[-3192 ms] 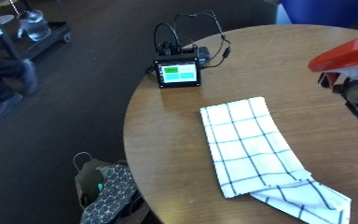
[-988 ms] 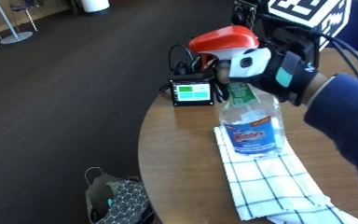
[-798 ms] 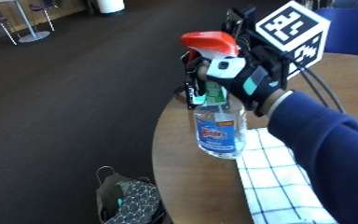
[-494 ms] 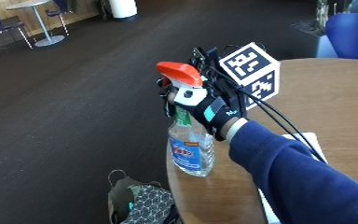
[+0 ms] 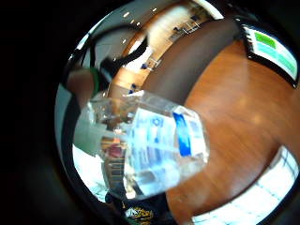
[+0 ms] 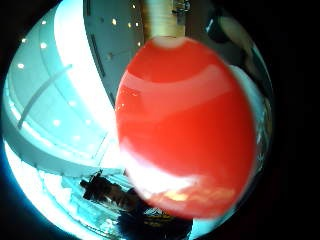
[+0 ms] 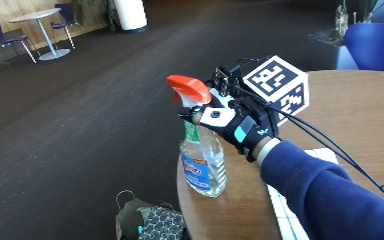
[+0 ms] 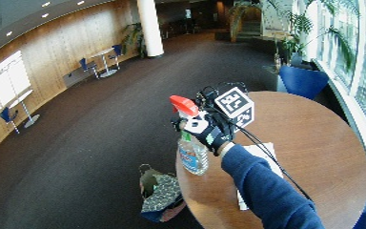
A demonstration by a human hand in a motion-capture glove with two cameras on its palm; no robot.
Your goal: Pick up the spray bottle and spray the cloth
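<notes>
- The gloved right hand is wrapped around the neck of the spray bottle, fingers curled just under the orange trigger head.
- The bottle stands upright at the near-left edge of the round wooden table. Its base is right at the table surface; whether it is resting there or just lifted, I cannot tell.
- It is a clear bottle with a blue and red label, and the liquid inside is see-through.
- From the outside view the nozzle points away from the table, out toward the dark floor.
- The checked cloth lies flat on the table behind the forearm, toward the near edge, apart from the bottle. Only a strip of its white, dark-lined fabric shows past the blue sleeve.
- In the wide outside view the cloth runs along under the arm, between the bottle and the middle of the table.
- The little finger side palm view looks down the clear body of the bottle, with tabletop below it and a corner of the cloth in sight.
- That same view catches a small device with a green screen sitting on the table.
- The thumb side palm view is almost filled by the orange trigger head, close against the palm.
- A bag sits on the floor just off the table's edge, below the bottle.
</notes>
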